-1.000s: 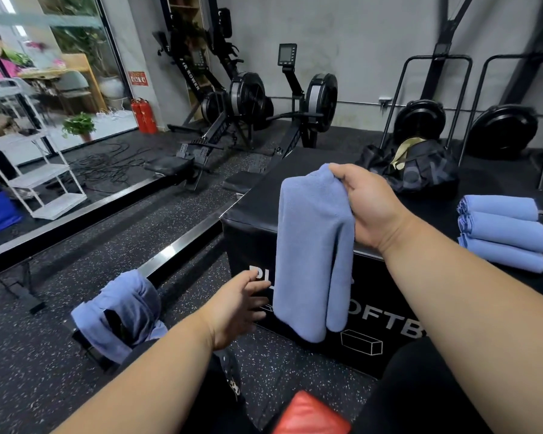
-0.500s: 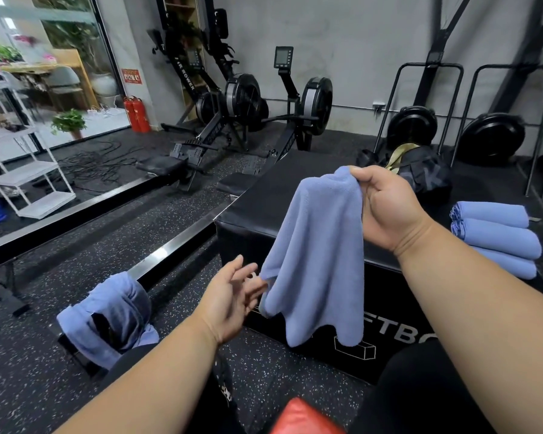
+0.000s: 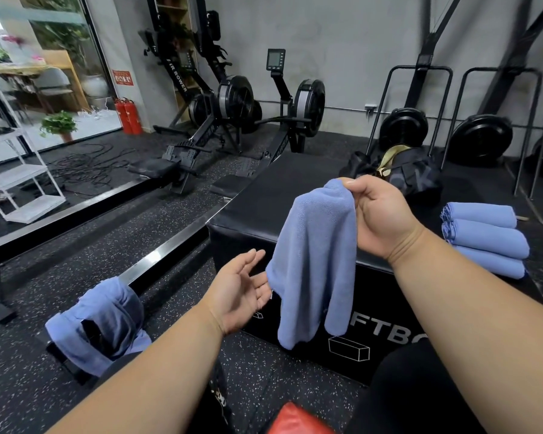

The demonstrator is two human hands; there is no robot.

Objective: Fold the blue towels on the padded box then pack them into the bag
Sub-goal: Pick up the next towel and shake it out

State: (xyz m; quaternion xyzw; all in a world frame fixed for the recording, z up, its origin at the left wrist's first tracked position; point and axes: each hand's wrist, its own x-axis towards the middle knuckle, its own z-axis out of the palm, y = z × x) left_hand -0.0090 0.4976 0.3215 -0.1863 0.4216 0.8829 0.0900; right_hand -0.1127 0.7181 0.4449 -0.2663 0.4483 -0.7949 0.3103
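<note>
Left hand (image 3: 242, 289) nearer towel (image 3: 314, 264)

this is a gym. two black air rowing machines (image 3: 232, 120) stand along the grey concrete wall, one with a small monitor (image 3: 275, 59) on an arm. to the right are ski-trainer flywheels (image 3: 405, 128) in black tube frames. the floor (image 3: 138, 233) is black speckled rubber matting. a black padded plyo box (image 3: 295, 195) with white "softbox" lettering sits in front. two red fire extinguishers (image 3: 127, 115) stand beside a large window.
</note>
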